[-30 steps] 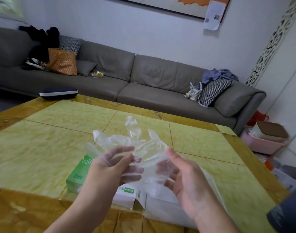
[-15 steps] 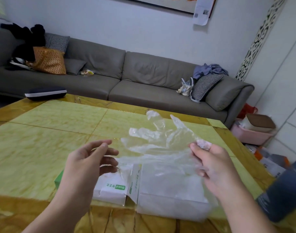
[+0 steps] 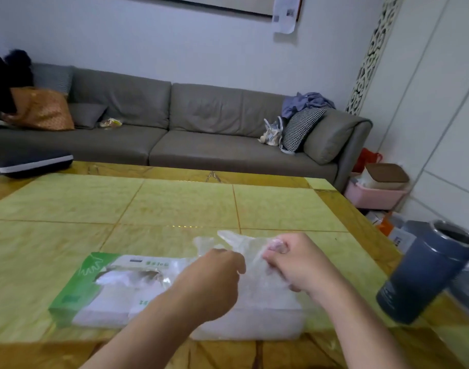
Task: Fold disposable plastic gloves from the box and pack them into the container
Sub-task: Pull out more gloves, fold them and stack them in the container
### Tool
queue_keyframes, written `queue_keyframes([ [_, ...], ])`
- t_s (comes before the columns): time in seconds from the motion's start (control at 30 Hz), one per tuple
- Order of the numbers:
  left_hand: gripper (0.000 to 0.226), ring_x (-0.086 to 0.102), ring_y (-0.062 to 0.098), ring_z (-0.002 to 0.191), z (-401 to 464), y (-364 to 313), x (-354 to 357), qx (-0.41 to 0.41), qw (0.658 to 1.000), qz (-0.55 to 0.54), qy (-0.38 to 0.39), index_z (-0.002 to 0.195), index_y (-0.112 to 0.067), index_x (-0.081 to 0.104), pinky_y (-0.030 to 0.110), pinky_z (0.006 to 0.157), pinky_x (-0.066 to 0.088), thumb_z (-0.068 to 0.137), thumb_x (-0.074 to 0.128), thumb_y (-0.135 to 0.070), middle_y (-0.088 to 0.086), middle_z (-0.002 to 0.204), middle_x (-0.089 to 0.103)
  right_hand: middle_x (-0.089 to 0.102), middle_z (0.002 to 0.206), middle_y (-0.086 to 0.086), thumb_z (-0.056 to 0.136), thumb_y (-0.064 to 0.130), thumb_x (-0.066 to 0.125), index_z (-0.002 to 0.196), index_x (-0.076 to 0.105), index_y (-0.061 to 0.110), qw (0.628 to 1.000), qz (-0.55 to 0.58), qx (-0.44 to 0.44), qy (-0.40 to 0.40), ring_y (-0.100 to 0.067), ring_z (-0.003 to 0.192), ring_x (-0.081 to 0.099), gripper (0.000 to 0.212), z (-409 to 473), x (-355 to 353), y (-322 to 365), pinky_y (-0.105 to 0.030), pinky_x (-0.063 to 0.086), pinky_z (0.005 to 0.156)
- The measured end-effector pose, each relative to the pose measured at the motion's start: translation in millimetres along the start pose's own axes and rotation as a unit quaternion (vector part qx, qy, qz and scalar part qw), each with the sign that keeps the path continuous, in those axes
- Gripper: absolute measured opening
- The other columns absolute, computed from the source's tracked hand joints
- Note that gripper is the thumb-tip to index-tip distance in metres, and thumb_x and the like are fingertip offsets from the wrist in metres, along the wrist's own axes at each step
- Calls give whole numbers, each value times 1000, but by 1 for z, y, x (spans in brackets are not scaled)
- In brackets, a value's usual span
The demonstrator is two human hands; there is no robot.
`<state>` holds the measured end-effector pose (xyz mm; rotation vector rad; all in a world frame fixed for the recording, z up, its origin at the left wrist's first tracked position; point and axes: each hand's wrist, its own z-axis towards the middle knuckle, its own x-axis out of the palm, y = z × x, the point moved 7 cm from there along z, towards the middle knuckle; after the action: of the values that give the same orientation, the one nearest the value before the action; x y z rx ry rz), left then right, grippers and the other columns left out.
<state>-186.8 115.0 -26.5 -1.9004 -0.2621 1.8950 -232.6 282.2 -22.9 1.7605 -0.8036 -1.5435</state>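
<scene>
Clearly the folding step is in hand: both fists pinch one clear glove low in the frame's centre, above the translucent container beside the green glove box. The left hand and right hand have fingers curled tight. Next, I'd guess, comes creasing it flat, then tucking it in.

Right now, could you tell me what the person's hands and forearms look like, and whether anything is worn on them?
Both forearms are bare as far as the frame shows: no sleeves, watch or bracelet. The left hand and right hand show no rings and wear no gloves.
</scene>
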Motion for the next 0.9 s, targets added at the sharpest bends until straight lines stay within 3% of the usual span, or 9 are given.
queue_keyframes([
  [0.1,26,64,11,93,9,5,17,-27,998,-14,61,115,-36,68,31,85,57,101,49,-26,-9,116,64,68,56,6,97,19,65,81,71,8,997,-73,1,6,-12,41,52,20,2,1,-3,-21,38,40],
  [0.23,25,63,9,92,16,9,29,-32,994,0,106,122,-37,65,25,81,53,99,57,-32,-11,113,65,72,78,-6,95,20,68,69,56,7,983,-180,-4,-39,-19,52,62,32,7,0,-8,-34,48,47],
  [0.43,48,65,14,109,21,4,44,-47,976,47,210,136,-32,61,33,94,55,90,75,-34,-8,120,69,48,73,-6,90,9,65,62,35,15,962,-260,-8,-79,-25,50,39,41,6,-1,-5,-26,28,43],
  [0.53,52,66,17,104,25,3,47,-55,971,54,224,140,-32,57,26,74,53,90,74,-30,-6,125,67,45,73,-4,90,7,65,63,33,15,957,-279,-2,-85,-23,48,33,43,4,-3,-4,-25,25,42],
  [0.6,52,68,20,105,25,2,48,-55,972,57,219,138,-34,59,26,72,53,89,73,-25,-5,123,67,47,72,-5,89,7,69,63,35,14,954,-286,4,-86,-24,48,38,43,3,-5,-5,-24,27,42],
  [0.7,48,68,18,104,26,5,50,-49,974,64,211,130,-35,65,34,87,59,84,75,-23,-7,114,69,53,74,-6,89,8,69,66,40,13,949,-300,0,-98,-28,57,49,38,-7,-14,6,-26,31,44],
  [0.77,42,68,18,101,27,5,50,-47,974,65,210,121,-36,66,33,84,59,83,75,-22,-9,110,69,55,78,-5,90,10,64,70,44,14,938,-320,-38,-129,-29,65,54,29,-22,-21,30,-30,36,49],
  [0.87,19,66,23,97,26,-2,48,-26,973,110,203,87,-32,57,32,81,54,85,72,-22,-9,89,59,61,84,-3,82,11,54,79,56,16,955,-255,-102,-110,-29,78,63,7,-44,-10,65,-39,53,62],
  [0.9,23,63,26,92,25,-6,48,-10,970,135,203,78,-29,49,34,80,52,87,69,-22,-8,81,52,62,85,-3,78,9,50,81,58,16,968,-221,-97,-75,-28,78,64,11,-47,0,66,-39,56,64],
])
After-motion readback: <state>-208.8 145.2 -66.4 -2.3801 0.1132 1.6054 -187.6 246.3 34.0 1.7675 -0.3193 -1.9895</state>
